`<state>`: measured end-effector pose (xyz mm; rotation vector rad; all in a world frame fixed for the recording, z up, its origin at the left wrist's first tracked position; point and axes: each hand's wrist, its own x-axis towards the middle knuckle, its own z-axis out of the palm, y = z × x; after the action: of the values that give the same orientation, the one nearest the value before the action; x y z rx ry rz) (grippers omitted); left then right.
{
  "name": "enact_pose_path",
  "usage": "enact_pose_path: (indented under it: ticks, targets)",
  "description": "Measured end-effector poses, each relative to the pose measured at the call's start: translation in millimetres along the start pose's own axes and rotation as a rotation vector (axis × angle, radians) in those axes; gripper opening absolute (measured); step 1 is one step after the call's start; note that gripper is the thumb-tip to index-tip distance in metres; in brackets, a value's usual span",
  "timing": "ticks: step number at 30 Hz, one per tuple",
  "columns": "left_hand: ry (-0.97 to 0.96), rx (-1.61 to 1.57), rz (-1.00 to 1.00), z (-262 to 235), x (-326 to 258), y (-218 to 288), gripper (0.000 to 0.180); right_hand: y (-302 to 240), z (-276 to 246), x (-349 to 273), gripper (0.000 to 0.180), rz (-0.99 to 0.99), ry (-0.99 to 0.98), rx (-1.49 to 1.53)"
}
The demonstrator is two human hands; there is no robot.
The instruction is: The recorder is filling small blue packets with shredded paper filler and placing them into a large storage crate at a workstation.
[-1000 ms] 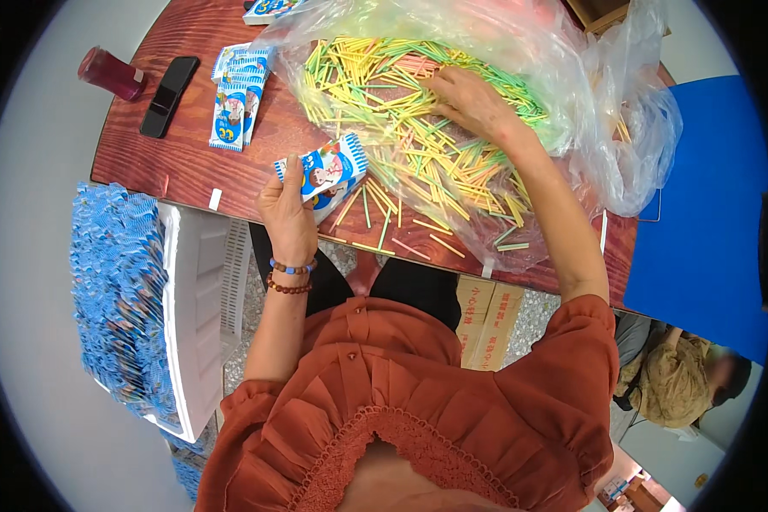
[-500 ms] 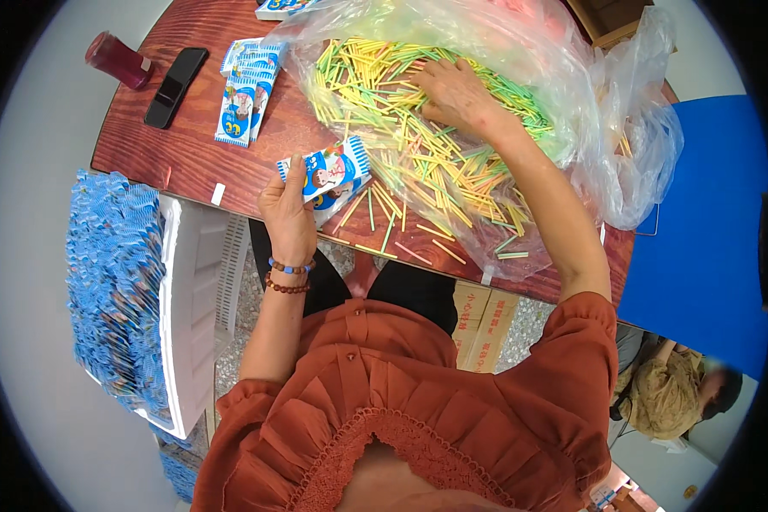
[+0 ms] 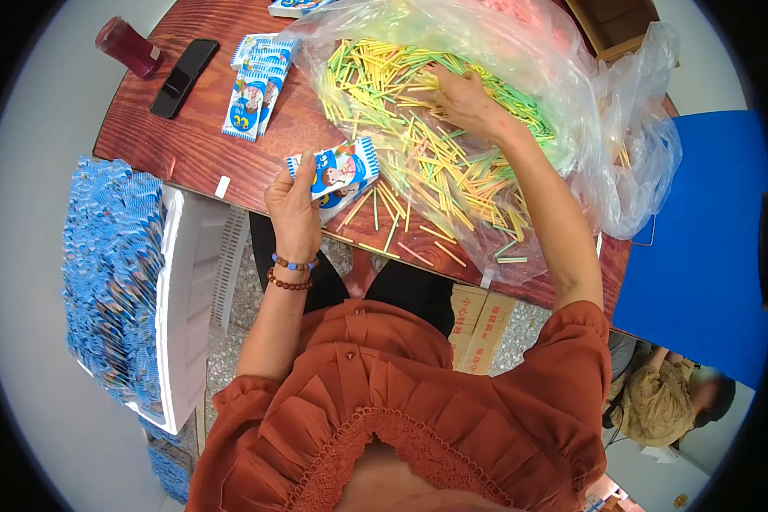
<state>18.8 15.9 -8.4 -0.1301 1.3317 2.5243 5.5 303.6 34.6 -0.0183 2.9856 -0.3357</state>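
Note:
My left hand (image 3: 293, 209) is closed on blue-and-white printed packets (image 3: 346, 168), thumb on top, at the table's near edge. At least two packets overlap there. My right hand (image 3: 471, 107) reaches into a heap of thin yellow, green and pinkish sticks (image 3: 439, 175), which lies in and on a large clear plastic bag (image 3: 563, 94). Its fingers are bent together around a few pale yellow sticks (image 3: 424, 83); the fingertips are partly hidden. Several loose sticks (image 3: 388, 207) lie between the packets and the bag, near the edge.
More packets (image 3: 249, 98) lie stacked at the left, beside a black phone (image 3: 183, 78) and a red-filled jar (image 3: 128, 47). A white foam box (image 3: 169, 324) heaped with blue packets stands left of the wooden table (image 3: 196, 154). A blue surface (image 3: 691, 256) adjoins at right; a person (image 3: 657, 401) sits beyond.
My right hand has drawn slightly to the right, and its fingers have gathered around a few sticks. My left hand keeps its hold on the packets. The whole view has shifted a little.

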Motion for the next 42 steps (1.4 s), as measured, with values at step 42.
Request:
enact_pose_path:
  ticks: [42]
  targets:
    - [-0.153, -0.13, -0.084, 47, 5, -28, 0.024, -75, 4, -57, 0.019, -0.24, 0.832, 1.958]
